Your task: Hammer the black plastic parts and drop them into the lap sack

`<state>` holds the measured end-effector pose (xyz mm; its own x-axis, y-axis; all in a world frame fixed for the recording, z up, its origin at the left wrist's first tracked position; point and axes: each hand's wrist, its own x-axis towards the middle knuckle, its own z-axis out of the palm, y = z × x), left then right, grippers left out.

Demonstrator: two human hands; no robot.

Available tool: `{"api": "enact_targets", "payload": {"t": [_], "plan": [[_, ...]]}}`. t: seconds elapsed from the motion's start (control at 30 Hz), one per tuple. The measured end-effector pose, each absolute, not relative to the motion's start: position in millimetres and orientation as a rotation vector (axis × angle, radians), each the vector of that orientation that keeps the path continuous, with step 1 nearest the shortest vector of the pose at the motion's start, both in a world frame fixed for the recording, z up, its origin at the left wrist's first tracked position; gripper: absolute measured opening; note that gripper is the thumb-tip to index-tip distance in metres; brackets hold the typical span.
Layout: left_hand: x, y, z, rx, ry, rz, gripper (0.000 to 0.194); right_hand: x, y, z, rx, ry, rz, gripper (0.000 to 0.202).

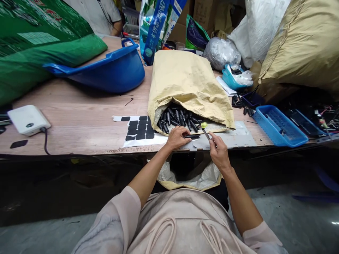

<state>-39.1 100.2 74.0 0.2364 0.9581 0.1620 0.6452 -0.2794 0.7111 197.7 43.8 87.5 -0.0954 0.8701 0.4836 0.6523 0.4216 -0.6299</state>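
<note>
Both forearms reach forward from the lap, elbows out wide, to the near edge of the tabletop. Left hand is palm down, fingers curled toward the right at a slim black piece lying by that edge; can't tell if that grip is pinched on it or just touching. Right hand has its grip clamped on a slim stick, thumb and fingers together around it, yellow-green blob at the far end pointing up and away.

Right behind the hands there's a yellow paper sack on its side, mouth facing the near edge, with a pile of black parts in it. Left of the mouth is a sheet of black stickers.

Over toward the left edge: white box with a cable, a blue basin farther back, and a big green sack. Near right corner has a blue basket, with a bulging tan sack behind. Another person's arm shows past the far edge. Grey floor below.
</note>
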Motion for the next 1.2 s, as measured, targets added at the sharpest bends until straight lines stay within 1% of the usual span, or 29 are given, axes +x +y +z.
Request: {"api": "enact_targets", "payload": {"t": [0.1, 0.23, 0.43, 0.73, 0.8, 0.93, 1.03, 1.2], "plan": [[-39, 101, 72, 2.014, 1.460, 0.836, 0.015, 190, 29, 96, -1.288, -1.872, 0.352, 0.040], [-39, 101, 69, 2.020, 1.449, 0.854, 0.013, 189, 21, 96, -1.295, -1.919, 0.284, 0.042], [-39, 102, 69, 2.002, 1.453, 0.862, 0.014, 187, 19, 92, -1.431, -2.010, 0.243, 0.045], [-38, 102, 71, 1.999, 1.453, 0.844, 0.012, 177, 21, 97, -1.452, -2.107, 0.237, 0.045], [-37, 101, 72, 2.005, 1.464, 0.834, 0.014, 183, 28, 99, -1.467, -2.092, 0.203, 0.044], [-36, 101, 74, 2.061, 1.491, 0.802, 0.018, 213, 57, 104, -1.521, -2.042, 0.032, 0.040], [-36, 100, 75, 2.098, 1.487, 0.764, 0.023, 240, 85, 98, -1.623, -2.043, -0.096, 0.037], [-36, 102, 74, 2.128, 1.475, 0.748, 0.018, 265, 112, 75, -1.616, -2.137, -0.180, 0.034]]}}
